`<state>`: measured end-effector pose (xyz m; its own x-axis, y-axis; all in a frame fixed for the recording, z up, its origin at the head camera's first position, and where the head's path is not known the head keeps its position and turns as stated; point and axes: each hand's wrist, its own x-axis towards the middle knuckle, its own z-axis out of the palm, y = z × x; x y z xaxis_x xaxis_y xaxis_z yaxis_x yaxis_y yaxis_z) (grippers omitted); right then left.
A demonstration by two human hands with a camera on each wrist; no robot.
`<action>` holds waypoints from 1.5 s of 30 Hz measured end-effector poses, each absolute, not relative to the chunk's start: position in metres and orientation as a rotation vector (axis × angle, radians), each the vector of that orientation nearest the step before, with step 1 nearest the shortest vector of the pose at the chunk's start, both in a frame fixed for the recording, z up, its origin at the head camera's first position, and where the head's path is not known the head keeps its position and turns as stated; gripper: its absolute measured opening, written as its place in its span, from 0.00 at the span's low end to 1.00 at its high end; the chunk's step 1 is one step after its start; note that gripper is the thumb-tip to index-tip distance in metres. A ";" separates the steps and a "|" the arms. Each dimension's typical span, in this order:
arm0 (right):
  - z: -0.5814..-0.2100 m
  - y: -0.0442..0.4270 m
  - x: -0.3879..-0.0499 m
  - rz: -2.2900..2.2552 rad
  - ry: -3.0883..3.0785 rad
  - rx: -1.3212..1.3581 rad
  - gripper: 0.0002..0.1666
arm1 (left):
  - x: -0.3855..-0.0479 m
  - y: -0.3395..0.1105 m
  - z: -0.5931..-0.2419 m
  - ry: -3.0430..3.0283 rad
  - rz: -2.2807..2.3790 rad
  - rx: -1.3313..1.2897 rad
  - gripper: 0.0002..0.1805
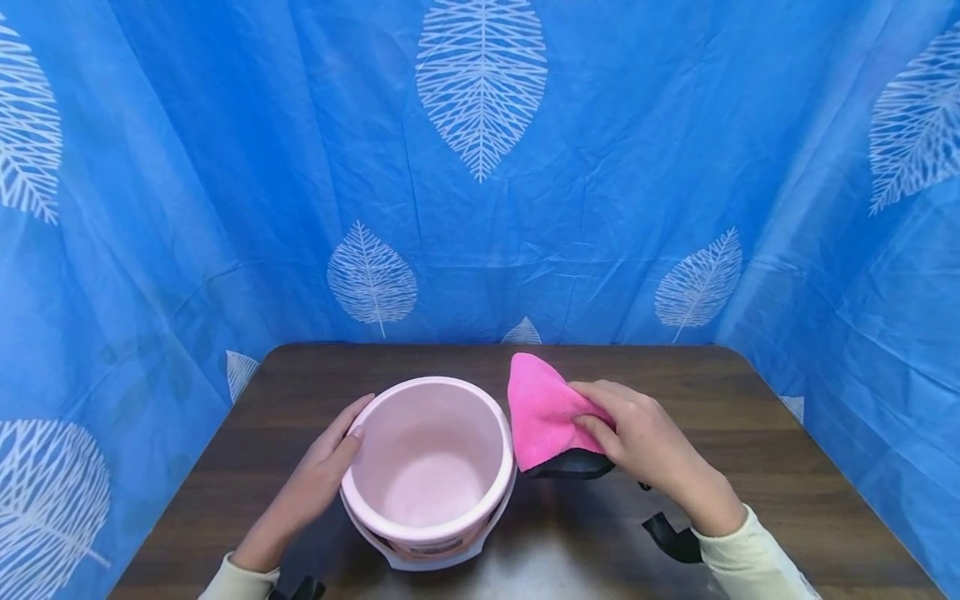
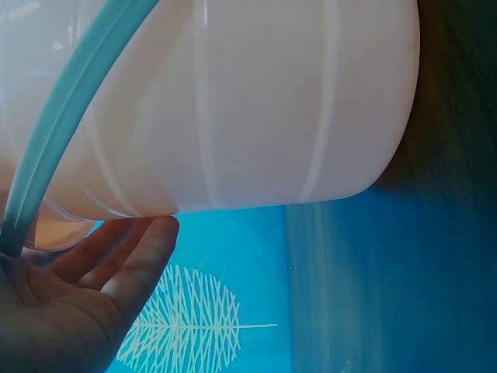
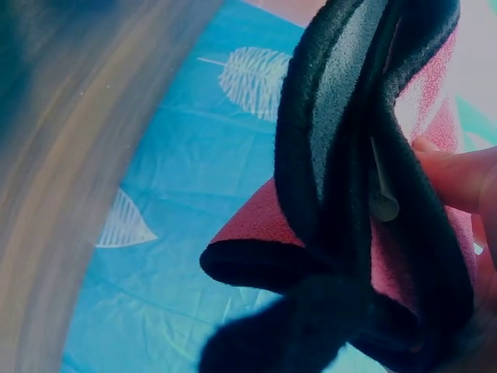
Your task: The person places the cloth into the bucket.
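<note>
A pale pink bucket [image 1: 431, 487] stands upright on the table, its mouth facing up and nothing inside. My left hand [image 1: 322, 467] holds its left rim, thumb over the edge and fingers along the outer wall. The left wrist view shows the fingers touching that wall near the bucket's handle [image 2: 74, 109]. Just right of the bucket, my right hand [image 1: 648, 437] pinches a bright pink cloth [image 1: 547, 408] with a dark edge between thumb and fingers. In the right wrist view the cloth [image 3: 260, 217] hangs in folds, a small pale tag [image 3: 384, 206] among them.
The dark wooden table [image 1: 637, 367] has rounded far corners. Blue curtains [image 1: 600, 167] with white leaf prints surround it at the back and both sides. A black strap piece [image 1: 678, 546] is by the right wrist, another [image 1: 307, 590] by the left.
</note>
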<state>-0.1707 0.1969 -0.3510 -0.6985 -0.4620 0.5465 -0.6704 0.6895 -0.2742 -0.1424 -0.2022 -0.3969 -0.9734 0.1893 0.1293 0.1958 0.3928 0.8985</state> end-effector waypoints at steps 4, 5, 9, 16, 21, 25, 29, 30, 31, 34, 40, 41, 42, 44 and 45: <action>-0.349 0.196 -0.170 0.657 -2.454 0.878 0.31 | -0.143 -0.203 -0.394 -2.620 -1.694 -0.363 0.29; -0.348 0.195 -0.170 0.659 -2.456 0.879 0.31 | -0.143 -0.203 -0.394 -2.622 -1.692 -0.365 0.29; -0.346 0.194 -0.169 0.660 -2.462 0.884 0.30 | -0.143 -0.203 -0.394 -2.612 -1.676 -0.392 0.28; -0.342 0.193 -0.170 0.632 -2.406 0.935 0.28 | -0.144 -0.204 -0.396 -2.588 -1.661 -0.421 0.27; -0.340 0.192 -0.170 0.627 -2.381 0.949 0.28 | -0.144 -0.204 -0.397 -2.592 -1.652 -0.420 0.28; -0.337 0.190 -0.169 0.628 -2.383 0.949 0.28 | -0.144 -0.203 -0.397 -2.598 -1.647 -0.420 0.28; -0.336 0.187 -0.169 0.623 -2.385 0.957 0.28 | -0.144 -0.203 -0.397 -2.591 -1.651 -0.418 0.28; -0.335 0.186 -0.170 0.622 -2.387 0.959 0.27 | -0.144 -0.203 -0.397 -2.589 -1.653 -0.416 0.28; -0.335 0.185 -0.170 0.620 -2.387 0.962 0.27 | -0.144 -0.203 -0.397 -2.588 -1.652 -0.415 0.28; -0.335 0.184 -0.169 0.624 -2.390 0.966 0.28 | -0.143 -0.203 -0.396 -2.585 -1.653 -0.413 0.28; -0.335 0.182 -0.167 0.622 -2.403 0.973 0.29 | -0.142 -0.202 -0.396 -2.578 -1.670 -0.405 0.27; -0.335 0.181 -0.167 0.622 -2.403 0.975 0.29 | -0.142 -0.202 -0.396 -2.576 -1.670 -0.406 0.27; -0.335 0.181 -0.167 0.622 -2.401 0.977 0.29 | -0.141 -0.202 -0.396 -2.574 -1.671 -0.409 0.27; -0.335 0.180 -0.168 0.624 -2.392 0.984 0.30 | -0.141 -0.201 -0.397 -2.570 -1.668 -0.415 0.27; -0.334 0.180 -0.168 0.623 -2.387 0.988 0.30 | -0.142 -0.201 -0.397 -2.568 -1.663 -0.417 0.27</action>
